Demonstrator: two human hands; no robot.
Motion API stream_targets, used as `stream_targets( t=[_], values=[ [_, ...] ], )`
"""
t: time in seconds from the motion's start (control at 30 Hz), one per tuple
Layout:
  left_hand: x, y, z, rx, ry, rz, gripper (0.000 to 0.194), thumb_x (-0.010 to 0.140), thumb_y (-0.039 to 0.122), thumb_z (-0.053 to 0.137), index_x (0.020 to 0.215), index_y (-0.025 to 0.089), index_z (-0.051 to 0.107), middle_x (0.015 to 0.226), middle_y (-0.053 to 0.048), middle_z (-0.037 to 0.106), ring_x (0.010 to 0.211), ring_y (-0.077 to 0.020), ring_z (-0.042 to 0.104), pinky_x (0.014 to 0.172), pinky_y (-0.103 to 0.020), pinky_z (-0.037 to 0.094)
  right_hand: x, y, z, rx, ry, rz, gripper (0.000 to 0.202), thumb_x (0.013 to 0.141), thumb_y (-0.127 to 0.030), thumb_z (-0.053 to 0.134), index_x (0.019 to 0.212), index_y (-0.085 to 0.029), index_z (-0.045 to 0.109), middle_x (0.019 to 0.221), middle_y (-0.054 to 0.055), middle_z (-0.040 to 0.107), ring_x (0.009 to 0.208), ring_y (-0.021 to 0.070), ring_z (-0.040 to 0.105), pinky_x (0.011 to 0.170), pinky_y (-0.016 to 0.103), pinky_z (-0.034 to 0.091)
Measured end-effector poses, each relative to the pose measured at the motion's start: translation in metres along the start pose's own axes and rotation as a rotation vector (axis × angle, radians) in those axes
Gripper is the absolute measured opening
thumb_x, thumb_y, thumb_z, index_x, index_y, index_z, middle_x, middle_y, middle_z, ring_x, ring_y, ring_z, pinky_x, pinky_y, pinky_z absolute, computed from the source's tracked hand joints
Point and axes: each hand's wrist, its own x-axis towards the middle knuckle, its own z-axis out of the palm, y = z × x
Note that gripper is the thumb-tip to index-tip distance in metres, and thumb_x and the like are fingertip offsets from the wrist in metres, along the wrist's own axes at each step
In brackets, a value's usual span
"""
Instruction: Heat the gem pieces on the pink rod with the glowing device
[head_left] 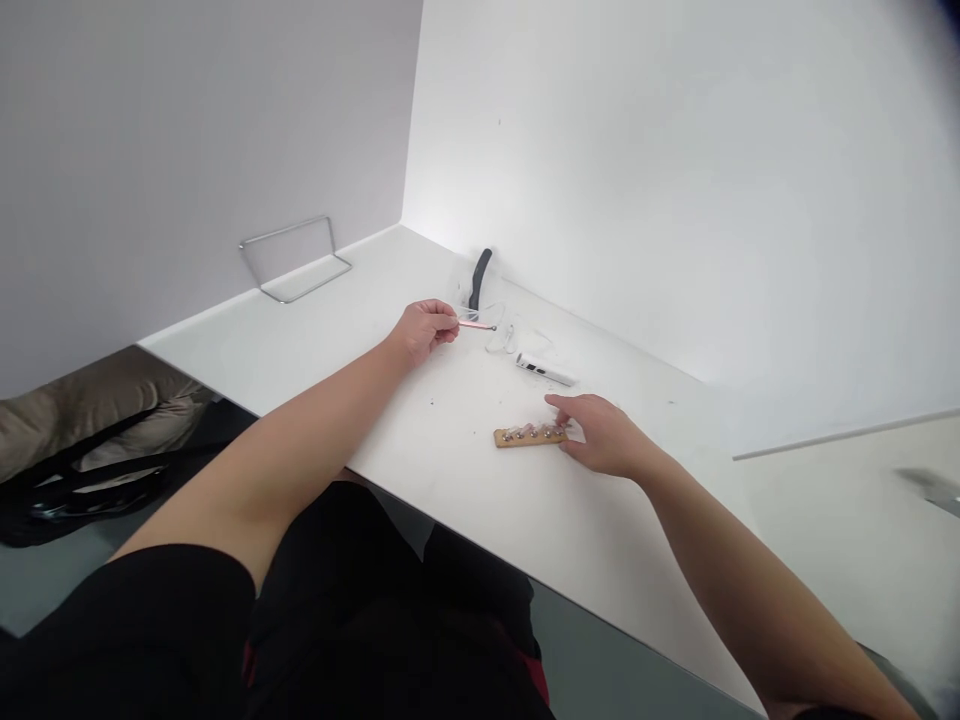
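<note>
My left hand (429, 332) pinches a thin pink stick (474, 325) with a small round metallic tip pointing right, held over the table. My right hand (604, 435) is at the right end of a narrow wooden strip (517, 439), with thumb and fingers around that end and the index finger stretched above it. Several shiny round metal studs with clear pieces on them line the strip. Beyond the strip lies a white oblong device (546, 370) with dark marks on its side. A thin white cord (501, 347) curls between it and my left hand.
A black curved handle-like object (481, 278) stands by the back wall. A bent metal wire frame (306, 297) rests against the left partition. The white table (450, 455) has its front edge near my body. At far left are a person's trousered leg (90, 405) and a black strap.
</note>
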Motion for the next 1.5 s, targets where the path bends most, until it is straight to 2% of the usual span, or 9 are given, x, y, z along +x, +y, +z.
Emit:
stream_targets(
  t=[0.3, 0.5, 0.83, 0.97, 1.5],
  values=[
    [0.000, -0.001, -0.001, 0.028, -0.015, 0.002, 0.011, 0.058, 0.007, 0.065, 0.063, 0.012, 0.056, 0.053, -0.004, 0.059, 0.050, -0.0105, 0.057, 0.050, -0.022, 0.041, -0.004, 0.013, 0.017, 0.140, 0.074, 0.076, 0.055, 0.075, -0.030, 0.053, 0.129, -0.027, 0.043, 0.107, 0.004, 0.063, 0.104, 0.0265, 0.056, 0.091, 0.045, 0.045],
    [-0.003, -0.002, -0.002, 0.038, -0.036, -0.008, 0.012, 0.059, 0.010, 0.066, 0.063, 0.014, 0.056, 0.054, -0.003, 0.059, 0.053, -0.0107, 0.058, 0.053, -0.023, 0.043, -0.009, 0.012, 0.026, 0.219, 0.153, 0.135, 0.052, 0.076, -0.031, 0.053, 0.127, -0.027, 0.044, 0.110, 0.004, 0.062, 0.107, 0.0257, 0.056, 0.093, 0.044, 0.046],
    [-0.008, -0.003, -0.002, 0.033, -0.062, -0.020, 0.014, 0.058, 0.011, 0.068, 0.062, 0.016, 0.056, 0.054, -0.001, 0.060, 0.050, -0.0091, 0.056, 0.062, -0.027, 0.048, -0.013, 0.010, 0.034, 0.410, 0.243, 0.175, 0.049, 0.073, -0.028, 0.057, 0.121, -0.027, 0.049, 0.110, 0.005, 0.061, 0.103, 0.0242, 0.058, 0.092, 0.044, 0.046],
    [-0.010, -0.003, -0.001, 0.041, -0.068, -0.025, 0.015, 0.058, 0.011, 0.069, 0.063, 0.015, 0.056, 0.054, -0.002, 0.061, 0.055, -0.0111, 0.059, 0.065, -0.027, 0.049, -0.013, 0.008, 0.036, 0.483, 0.268, 0.195, 0.047, 0.071, -0.026, 0.057, 0.118, -0.025, 0.051, 0.109, 0.006, 0.061, 0.102, 0.0235, 0.058, 0.092, 0.043, 0.047],
    [-0.018, -0.002, 0.004, 0.065, -0.111, -0.059, 0.017, 0.058, 0.011, 0.069, 0.065, 0.014, 0.054, 0.055, 0.000, 0.062, 0.052, -0.0095, 0.058, 0.079, -0.035, 0.049, -0.014, 0.013, 0.041, 0.586, 0.312, 0.177, 0.049, 0.067, -0.025, 0.061, 0.115, -0.023, 0.055, 0.107, 0.007, 0.061, 0.101, 0.0237, 0.059, 0.093, 0.044, 0.046]
  ],
)
